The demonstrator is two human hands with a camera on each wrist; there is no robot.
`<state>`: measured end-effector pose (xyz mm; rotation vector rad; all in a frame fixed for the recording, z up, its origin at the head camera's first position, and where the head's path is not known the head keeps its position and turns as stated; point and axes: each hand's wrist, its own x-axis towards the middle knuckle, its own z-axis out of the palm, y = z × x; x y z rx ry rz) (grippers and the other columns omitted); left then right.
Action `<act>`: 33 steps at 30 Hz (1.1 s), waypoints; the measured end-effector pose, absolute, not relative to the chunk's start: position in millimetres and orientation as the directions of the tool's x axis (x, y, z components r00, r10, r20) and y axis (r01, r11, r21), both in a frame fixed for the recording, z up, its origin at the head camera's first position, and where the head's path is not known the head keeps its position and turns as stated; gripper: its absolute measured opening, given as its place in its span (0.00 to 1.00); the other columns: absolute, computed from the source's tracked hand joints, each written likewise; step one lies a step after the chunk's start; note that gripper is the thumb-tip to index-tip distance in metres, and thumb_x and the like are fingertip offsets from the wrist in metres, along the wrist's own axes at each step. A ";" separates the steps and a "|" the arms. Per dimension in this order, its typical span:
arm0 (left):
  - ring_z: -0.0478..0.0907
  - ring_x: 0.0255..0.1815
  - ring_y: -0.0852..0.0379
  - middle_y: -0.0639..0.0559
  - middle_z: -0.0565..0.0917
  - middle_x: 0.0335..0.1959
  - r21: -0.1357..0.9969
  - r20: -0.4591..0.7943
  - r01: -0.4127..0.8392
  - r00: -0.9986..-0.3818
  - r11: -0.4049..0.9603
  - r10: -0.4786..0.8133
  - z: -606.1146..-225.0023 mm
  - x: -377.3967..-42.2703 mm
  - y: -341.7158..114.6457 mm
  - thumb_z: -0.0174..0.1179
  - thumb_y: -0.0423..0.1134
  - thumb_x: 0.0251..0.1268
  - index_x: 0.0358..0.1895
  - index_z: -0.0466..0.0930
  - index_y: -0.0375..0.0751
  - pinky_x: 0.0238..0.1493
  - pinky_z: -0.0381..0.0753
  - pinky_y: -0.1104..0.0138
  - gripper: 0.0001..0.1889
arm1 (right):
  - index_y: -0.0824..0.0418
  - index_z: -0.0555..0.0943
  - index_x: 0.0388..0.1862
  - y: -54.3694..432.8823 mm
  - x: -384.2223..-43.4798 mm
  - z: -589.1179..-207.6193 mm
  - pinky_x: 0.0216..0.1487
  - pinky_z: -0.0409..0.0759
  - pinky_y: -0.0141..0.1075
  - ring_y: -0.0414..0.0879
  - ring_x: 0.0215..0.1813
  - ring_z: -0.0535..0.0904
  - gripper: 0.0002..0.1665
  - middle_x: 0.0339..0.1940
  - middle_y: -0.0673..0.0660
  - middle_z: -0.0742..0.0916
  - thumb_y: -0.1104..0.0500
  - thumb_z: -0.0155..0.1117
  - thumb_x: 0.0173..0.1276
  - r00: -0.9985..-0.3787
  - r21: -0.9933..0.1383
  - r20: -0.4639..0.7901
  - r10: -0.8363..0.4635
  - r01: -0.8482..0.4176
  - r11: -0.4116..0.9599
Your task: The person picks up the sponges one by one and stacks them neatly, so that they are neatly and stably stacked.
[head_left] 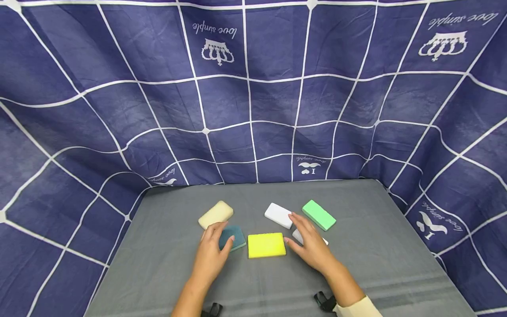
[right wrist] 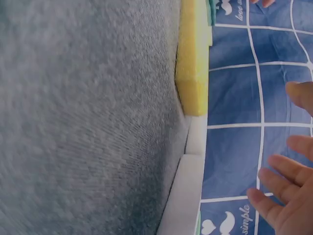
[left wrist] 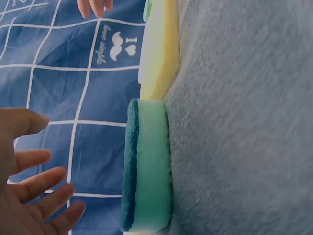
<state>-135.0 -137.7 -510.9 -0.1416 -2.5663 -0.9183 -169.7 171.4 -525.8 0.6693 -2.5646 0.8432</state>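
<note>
My left hand (head_left: 211, 254) hovers with loosely spread fingers over a green sponge with a dark teal scouring top (head_left: 233, 238), partly covering it in the head view. The left wrist view shows a gap between those fingers and the sponge's side (left wrist: 151, 166). My right hand (head_left: 312, 246), fingers apart, is above a white block (head_left: 298, 236) that it mostly hides. Between the hands lies a bright yellow sponge (head_left: 266, 245), its right edge near my right thumb. Another white block (head_left: 278, 215) lies just beyond the right fingertips. Neither hand holds anything.
A pale cream sponge (head_left: 216, 214) lies behind the teal-topped one, and a light green block (head_left: 318, 215) sits at the back right. The grey cloth-covered table (head_left: 158, 264) meets a blue gridded curtain (head_left: 273, 101) at the back and sides.
</note>
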 end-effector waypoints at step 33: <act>0.82 0.54 0.48 0.40 0.79 0.62 0.802 -0.066 0.066 -0.978 0.594 0.197 -534.0 -126.8 -108.1 0.68 0.39 0.65 0.69 0.71 0.29 0.45 0.86 0.65 0.32 | 0.68 0.73 0.70 157.6 -162.3 -548.2 0.43 0.81 0.30 0.38 0.41 0.80 0.42 0.55 0.55 0.82 0.49 0.75 0.63 -0.916 -0.667 0.130 -0.381 -0.365 0.650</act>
